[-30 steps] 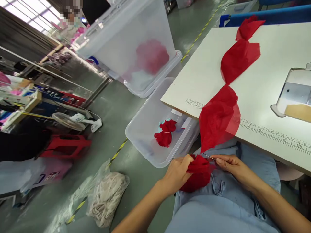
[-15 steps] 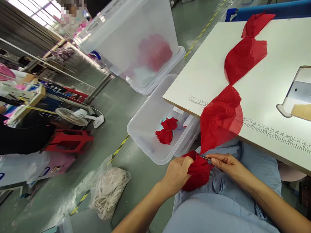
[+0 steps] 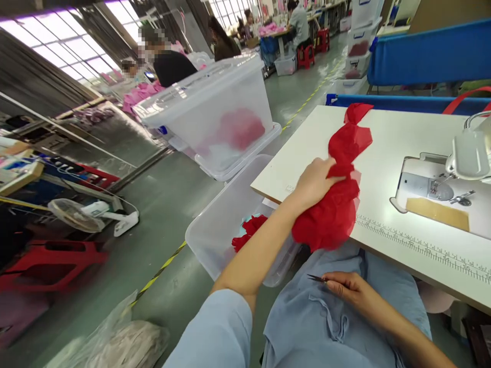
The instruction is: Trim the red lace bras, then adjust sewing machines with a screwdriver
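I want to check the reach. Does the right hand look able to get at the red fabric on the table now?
Probably yes: the near end of the red fabric overhangs the edge of the table close to the right hand, with nothing visible between them, though that hand holds a pointed tool.

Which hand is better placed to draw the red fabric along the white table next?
Probably the left hand: it is on the red fabric on the white table. The right hand is below the table's edge, away from the fabric, holding a pointed tool.
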